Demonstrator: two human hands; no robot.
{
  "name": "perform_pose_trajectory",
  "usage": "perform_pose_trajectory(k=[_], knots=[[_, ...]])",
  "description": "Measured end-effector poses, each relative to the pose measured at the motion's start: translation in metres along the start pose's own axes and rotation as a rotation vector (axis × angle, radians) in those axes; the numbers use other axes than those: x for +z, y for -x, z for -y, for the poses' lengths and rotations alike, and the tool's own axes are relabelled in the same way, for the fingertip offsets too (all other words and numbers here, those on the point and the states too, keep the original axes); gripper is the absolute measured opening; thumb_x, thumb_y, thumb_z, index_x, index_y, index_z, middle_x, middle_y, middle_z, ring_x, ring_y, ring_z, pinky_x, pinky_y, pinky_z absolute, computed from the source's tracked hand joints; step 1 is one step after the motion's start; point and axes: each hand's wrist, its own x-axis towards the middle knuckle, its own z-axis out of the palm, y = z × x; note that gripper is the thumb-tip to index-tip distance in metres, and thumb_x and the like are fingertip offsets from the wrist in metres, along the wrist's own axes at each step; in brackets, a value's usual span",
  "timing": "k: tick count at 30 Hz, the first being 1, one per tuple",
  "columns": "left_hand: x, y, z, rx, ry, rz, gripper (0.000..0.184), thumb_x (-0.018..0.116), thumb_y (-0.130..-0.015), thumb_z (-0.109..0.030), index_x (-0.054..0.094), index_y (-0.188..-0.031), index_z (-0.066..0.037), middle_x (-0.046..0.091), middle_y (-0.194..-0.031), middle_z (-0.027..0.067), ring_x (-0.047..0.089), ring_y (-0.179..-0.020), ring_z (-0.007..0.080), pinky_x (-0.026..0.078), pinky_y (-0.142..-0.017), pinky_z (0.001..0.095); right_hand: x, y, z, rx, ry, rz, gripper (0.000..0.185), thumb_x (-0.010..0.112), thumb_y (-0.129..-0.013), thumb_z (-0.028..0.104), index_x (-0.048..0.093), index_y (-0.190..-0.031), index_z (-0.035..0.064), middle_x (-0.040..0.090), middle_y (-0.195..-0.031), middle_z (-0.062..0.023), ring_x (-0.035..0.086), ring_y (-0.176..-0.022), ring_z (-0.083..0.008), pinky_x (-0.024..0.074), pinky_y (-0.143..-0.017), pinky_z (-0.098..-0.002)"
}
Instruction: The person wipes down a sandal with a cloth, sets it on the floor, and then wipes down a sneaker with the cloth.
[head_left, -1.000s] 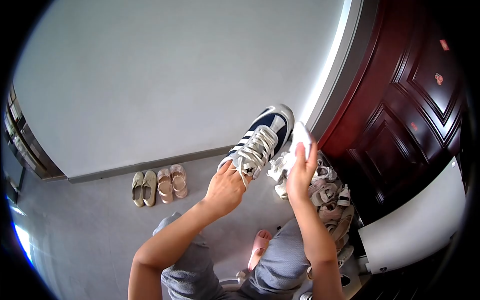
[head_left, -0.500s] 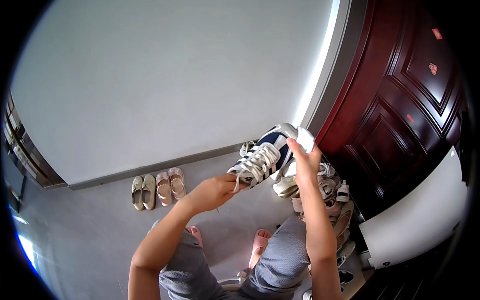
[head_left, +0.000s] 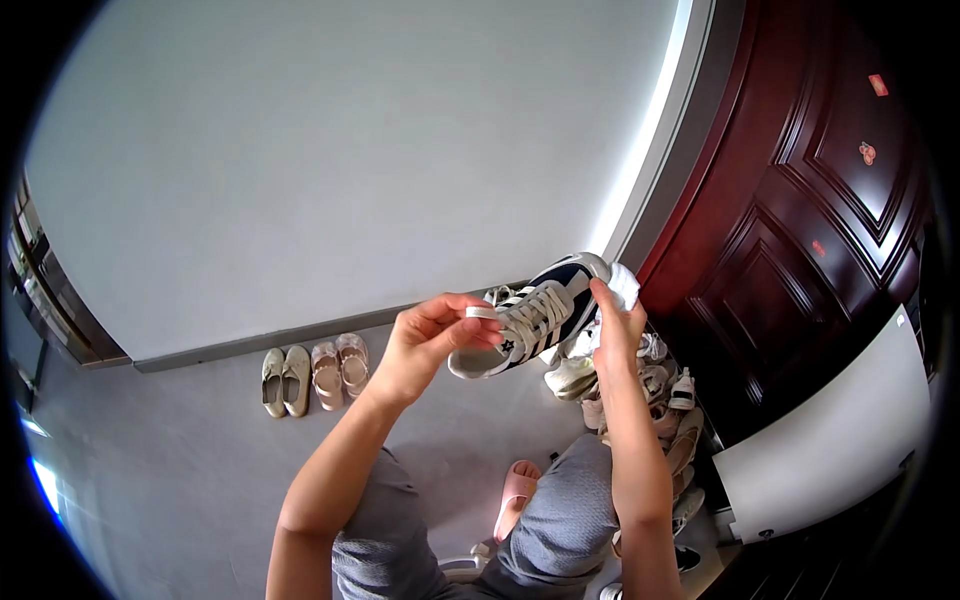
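Note:
A sneaker [head_left: 575,290] in navy and white, with stripes and a small star on its tongue, is held in the air, toe toward the upper right. My right hand [head_left: 618,325] is closed on its toe end, with a crumpled white cloth [head_left: 625,286] tucked between palm and shoe. My left hand [head_left: 435,340] is closed beside the ankle opening, fingers and thumb pinching a flat white strip that looks like a shoelace [head_left: 483,312]. The crossed laces run down the front of the shoe.
Two pairs of shoes, beige flats [head_left: 285,382] and pink sandals [head_left: 340,372], stand by the wall's baseboard. At right, a heap of shoes [head_left: 660,385] lies beside a dark red door [head_left: 770,260] and a white curved panel [head_left: 830,430]. A pink slipper [head_left: 517,492] is on my foot.
My left hand has risen from the shoe's heel end and now pinches the lace higher up, exposing the ankle opening. My right hand still holds the sneaker and cloth, shifted slightly right.

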Motion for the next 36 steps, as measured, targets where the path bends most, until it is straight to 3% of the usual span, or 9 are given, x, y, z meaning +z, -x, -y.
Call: perform_pose_trajectory(k=[6,10,12,16,22,26,30,32,36], knots=[[0.004,0.003,0.022,-0.114,-0.787,-0.121,0.022,0.055,-0.096,0.000,0.068,-0.112,0.009,0.073,-0.095,0.0116,0.070,-0.087,0.0156,0.058,-0.079,0.0283,0.002,-0.004,-0.006,0.033,-0.088,-0.089,0.047,0.078,-0.087,0.011,0.061,-0.129,-0.0023,0.067,-0.116,-0.0064,0.062,-0.105,-0.0135,0.0473,-0.094,-0.0286],[-0.003,0.001,0.051,-0.285,-0.557,-0.257,0.033,0.053,-0.097,-0.009,0.062,-0.122,0.011,0.072,-0.109,0.0129,0.067,-0.103,0.0184,0.052,-0.094,0.0300,0.007,0.004,-0.001,-0.066,-0.097,-0.037,0.053,0.077,-0.089,0.010,0.056,-0.135,-0.0051,0.065,-0.122,-0.0081,0.060,-0.110,-0.0138,0.0453,-0.097,-0.0281],[0.001,-0.003,0.049,-0.338,0.473,-0.189,0.046,0.050,-0.099,-0.024,0.055,-0.134,0.006,0.064,-0.127,0.0145,0.057,-0.121,0.0229,0.040,-0.109,0.0353,0.009,0.007,0.002,-0.091,-0.093,0.003,0.055,0.077,-0.088,0.010,0.055,-0.136,-0.0052,0.065,-0.124,-0.0088,0.060,-0.112,-0.0143,0.0447,-0.098,-0.0281],[0.015,-0.007,0.036,-0.323,0.599,-0.330,0.052,0.047,-0.103,-0.041,0.052,-0.136,-0.001,0.060,-0.135,0.0095,0.052,-0.127,0.0227,0.034,-0.112,0.0377,0.015,0.015,0.003,-0.058,-0.151,0.054,0.059,0.078,-0.088,0.013,0.053,-0.139,-0.0044,0.063,-0.128,-0.0092,0.058,-0.117,-0.0155,0.0433,-0.103,-0.0302],[0.010,0.001,0.036,-0.455,0.573,-0.231,0.045,0.067,-0.096,-0.030,0.056,-0.131,-0.004,0.064,-0.126,0.0077,0.057,-0.119,0.0205,0.041,-0.105,0.0355,0.022,0.025,-0.001,-0.087,-0.111,0.260,0.058,0.074,-0.092,0.014,0.048,-0.141,-0.0048,0.059,-0.132,-0.0100,0.056,-0.120,-0.0169,0.0423,-0.105,-0.0322],[0.013,0.005,0.046,-0.301,0.254,-0.397,0.039,0.070,-0.095,-0.023,0.059,-0.128,-0.004,0.064,-0.123,0.0053,0.057,-0.113,0.0163,0.043,-0.099,0.0335,0.022,0.030,0.011,-0.106,0.112,0.182,0.046,0.063,-0.098,0.015,0.048,-0.139,0.0005,0.059,-0.124,-0.0096,0.057,-0.111,-0.0149,0.0449,-0.098,-0.0307],[0.007,0.012,0.040,-0.315,-0.143,-0.321,0.033,0.067,-0.097,-0.024,0.063,-0.127,-0.009,0.062,-0.122,0.0042,0.055,-0.110,0.0176,0.045,-0.094,0.0325,0.023,0.040,0.021,-0.575,0.366,0.264,0.048,0.053,-0.096,0.010,0.043,-0.141,-0.0019,0.053,-0.130,-0.0158,0.053,-0.120,-0.0272,0.0421,-0.102,-0.0391],[0.015,0.017,0.033,-0.218,-0.338,-0.263,0.030,0.065,-0.099,-0.021,0.063,-0.126,-0.008,0.064,-0.113,0.0015,0.055,-0.101,0.0145,0.045,-0.087,0.0302,0.024,0.030,0.016,-0.813,0.546,0.201,0.043,0.054,-0.096,0.003,0.050,-0.138,-0.0011,0.055,-0.126,-0.0155,0.055,-0.118,-0.0295,0.0447,-0.100,-0.0400],[0.017,0.026,0.045,-0.031,-0.700,-0.132,0.031,0.061,-0.102,-0.024,0.062,-0.127,-0.006,0.065,-0.111,0.0027,0.057,-0.099,0.0175,0.046,-0.086,0.0311,0.031,0.031,0.014,-0.781,0.577,0.186,0.056,0.057,-0.081,-0.020,0.063,-0.131,0.0056,0.058,-0.123,-0.0138,0.056,-0.114,-0.0299,0.0496,-0.094,-0.0413]])
